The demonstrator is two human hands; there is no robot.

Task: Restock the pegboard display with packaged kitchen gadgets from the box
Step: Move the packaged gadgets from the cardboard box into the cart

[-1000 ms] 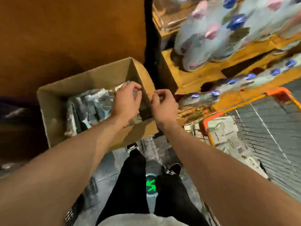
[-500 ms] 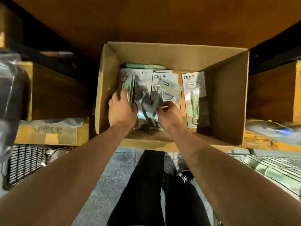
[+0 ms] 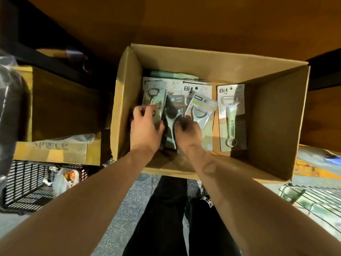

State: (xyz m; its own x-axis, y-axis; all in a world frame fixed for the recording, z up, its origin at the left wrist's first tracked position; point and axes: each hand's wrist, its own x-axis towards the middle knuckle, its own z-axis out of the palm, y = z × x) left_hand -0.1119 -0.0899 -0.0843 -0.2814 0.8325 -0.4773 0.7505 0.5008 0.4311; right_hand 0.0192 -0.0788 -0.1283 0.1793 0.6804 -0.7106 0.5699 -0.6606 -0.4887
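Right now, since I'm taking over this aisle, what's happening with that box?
A person is picking through carded gadgets in the open cardboard box. The left hand grips a bottle-opener pack; the right hand pinches the tilted peeler pack near the middle. A green-handled peeler pack lies flat, untouched, on the right.

I was looking down into what read as a shop's stock aisle: an open cardboard box [image 3: 276, 126] held carded gadgets [image 3: 230, 115] with punched hang holes and printed brand headers, plainly retail packs. Around it sat a second carton [image 3: 55, 152] with marker scrawl, a black slatted crate [image 3: 24, 183] and a wire basket [image 3: 313, 202] on a speckled floor [image 3: 129, 209]
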